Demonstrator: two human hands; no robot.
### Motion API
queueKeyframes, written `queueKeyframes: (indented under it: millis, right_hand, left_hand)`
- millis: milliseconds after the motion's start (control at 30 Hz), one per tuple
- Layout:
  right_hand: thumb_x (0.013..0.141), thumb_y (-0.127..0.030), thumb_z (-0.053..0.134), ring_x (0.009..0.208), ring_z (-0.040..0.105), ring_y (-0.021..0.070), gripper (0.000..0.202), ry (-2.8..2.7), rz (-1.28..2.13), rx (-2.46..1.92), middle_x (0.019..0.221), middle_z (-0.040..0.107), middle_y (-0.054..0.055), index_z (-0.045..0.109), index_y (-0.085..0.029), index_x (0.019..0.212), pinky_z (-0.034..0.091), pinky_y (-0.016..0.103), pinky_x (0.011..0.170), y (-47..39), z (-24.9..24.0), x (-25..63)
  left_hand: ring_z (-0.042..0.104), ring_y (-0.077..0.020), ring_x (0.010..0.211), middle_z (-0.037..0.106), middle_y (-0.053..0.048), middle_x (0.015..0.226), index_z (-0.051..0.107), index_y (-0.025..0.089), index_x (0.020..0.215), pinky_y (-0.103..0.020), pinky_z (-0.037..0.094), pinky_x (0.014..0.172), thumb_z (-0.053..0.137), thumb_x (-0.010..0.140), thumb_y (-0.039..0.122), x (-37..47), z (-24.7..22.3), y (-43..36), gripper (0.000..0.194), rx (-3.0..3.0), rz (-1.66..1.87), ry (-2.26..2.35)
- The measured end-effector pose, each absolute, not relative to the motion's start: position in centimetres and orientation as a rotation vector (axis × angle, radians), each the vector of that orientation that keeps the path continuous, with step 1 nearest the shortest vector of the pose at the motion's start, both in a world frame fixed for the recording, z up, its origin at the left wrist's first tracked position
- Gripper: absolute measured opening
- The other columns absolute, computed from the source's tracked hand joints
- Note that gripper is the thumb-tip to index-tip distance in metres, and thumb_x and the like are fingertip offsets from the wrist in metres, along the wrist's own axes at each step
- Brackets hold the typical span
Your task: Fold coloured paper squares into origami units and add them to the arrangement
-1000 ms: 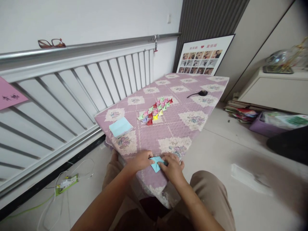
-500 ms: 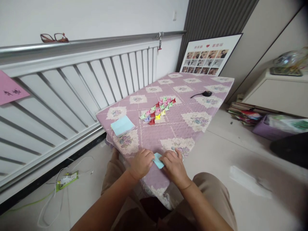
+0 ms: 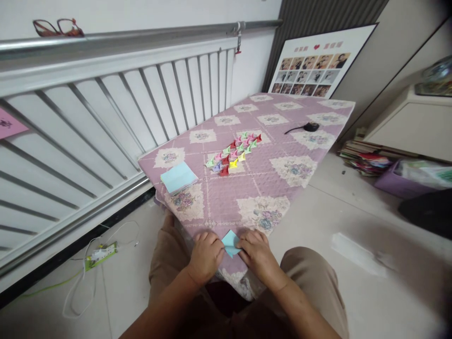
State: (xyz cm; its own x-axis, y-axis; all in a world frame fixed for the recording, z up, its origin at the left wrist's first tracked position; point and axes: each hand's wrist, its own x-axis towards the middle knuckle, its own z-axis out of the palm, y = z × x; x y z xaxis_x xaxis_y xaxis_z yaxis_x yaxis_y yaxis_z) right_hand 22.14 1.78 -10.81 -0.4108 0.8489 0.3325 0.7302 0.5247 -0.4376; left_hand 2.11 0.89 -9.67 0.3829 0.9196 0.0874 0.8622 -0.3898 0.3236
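Note:
Between my two hands, at the near corner of the table, is a small light-blue folded paper [image 3: 230, 242] with a pointed top and a small tip hanging below. My left hand [image 3: 207, 255] is closed on its left corner. On the opposite corner, my right hand [image 3: 257, 252] pinches the paper with curled fingers. A stack of light-blue square paper [image 3: 179, 177] lies farther back on the left. Beyond my hands, several small folded paper figures [image 3: 233, 163] in red, pink, green, yellow and purple stand in slanting rows.
A pink floral tablecloth [image 3: 226, 202] covers the table. A black object with a short strap [image 3: 311, 126] lies toward its far right. A white radiator [image 3: 116, 122] runs along the left, with glasses [image 3: 58, 28] on the pipe above. A power strip [image 3: 101, 254] with cables sits on the floor.
The folded paper has turned and now shows a pointed top and a spread lower tip. My hands have shifted slightly down, holding its two sides. The camera view has tilted a little.

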Motion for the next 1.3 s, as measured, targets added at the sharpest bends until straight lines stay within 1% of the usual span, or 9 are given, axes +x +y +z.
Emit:
queueKeyframes:
  millis: [133,333,600,900,1033,1133,1200,1300]
  right_hand:
    - [0.086,-0.027,0.058,0.088,0.053,0.0188,0.011,-2.172,0.34,-1.346,0.085,0.061,0.001,0.063,-0.023,0.077,0.031,0.037,0.089,1.8,-10.6,22.7]
    - [0.088,-0.036,0.055,0.086,0.05,0.0207,0.025,-2.07,0.27,-1.473,0.078,0.057,0.003,0.059,-0.021,0.07,0.031,0.035,0.082,2.1,-11.1,22.6]
    - [0.087,-0.035,0.056,0.086,0.049,0.0212,0.027,-2.016,0.217,-1.605,0.075,0.055,0.003,0.056,-0.02,0.065,0.03,0.035,0.08,2.0,-11.1,21.8]
    - [0.084,-0.034,0.06,0.08,0.049,0.0203,0.027,-1.987,0.156,-1.653,0.071,0.054,0.002,0.054,-0.02,0.061,0.03,0.034,0.078,2.3,-11.3,21.5]
    - [0.085,-0.034,0.061,0.084,0.05,0.0215,0.019,-1.971,0.14,-1.628,0.077,0.058,0.003,0.059,-0.021,0.072,0.031,0.036,0.081,2.3,-11.5,21.3]
    - [0.087,-0.031,0.059,0.089,0.05,0.023,0.013,-2.03,0.067,-1.564,0.082,0.061,0.004,0.063,-0.022,0.078,0.03,0.039,0.084,2.1,-11.4,21.1]
    - [0.089,-0.027,0.056,0.09,0.05,0.0232,0.012,-2.134,0.01,-1.491,0.084,0.061,0.004,0.064,-0.022,0.083,0.03,0.039,0.083,2.0,-11.5,21.1]
    - [0.091,-0.021,0.051,0.083,0.049,0.0211,0.016,-2.306,-0.031,-1.321,0.084,0.061,0.005,0.065,-0.021,0.099,0.034,0.036,0.078,1.9,-11.8,21.6]
  left_hand:
    - [0.051,-0.0191,0.091,0.061,-0.001,0.09,0.064,0.022,0.079,-0.036,0.034,0.084,0.057,0.087,0.028,2.4,-9.6,0.8,0.013,2.259,0.483,1.674]
    - [0.052,-0.0197,0.089,0.06,-0.001,0.087,0.063,0.021,0.076,-0.036,0.033,0.082,0.055,0.088,0.032,3.1,-9.1,1.4,0.018,2.185,0.397,1.775]
    - [0.054,-0.022,0.089,0.063,-0.003,0.088,0.062,0.02,0.078,-0.036,0.033,0.076,0.052,0.089,0.035,3.6,-8.2,2.3,0.021,2.22,0.2,1.852]
    - [0.056,-0.0232,0.088,0.063,-0.004,0.087,0.062,0.02,0.078,-0.036,0.034,0.074,0.053,0.089,0.035,3.7,-8.4,2.7,0.02,2.279,0.145,1.878]
    - [0.056,-0.0233,0.088,0.063,-0.004,0.086,0.061,0.02,0.077,-0.037,0.035,0.074,0.054,0.088,0.034,3.8,-8.6,2.7,0.019,2.301,0.146,1.893]
    - [0.055,-0.0231,0.088,0.062,-0.003,0.087,0.061,0.02,0.079,-0.037,0.035,0.074,0.056,0.087,0.034,3.8,-8.6,2.7,0.017,2.307,0.155,1.895]
    - [0.055,-0.023,0.089,0.062,-0.003,0.087,0.06,0.02,0.08,-0.036,0.035,0.074,0.056,0.087,0.034,3.8,-8.6,2.7,0.016,2.308,0.162,1.895]
    - [0.055,-0.0226,0.088,0.061,-0.003,0.087,0.06,0.02,0.081,-0.036,0.035,0.074,0.056,0.087,0.033,3.8,-8.7,2.7,0.015,2.305,0.164,1.894]
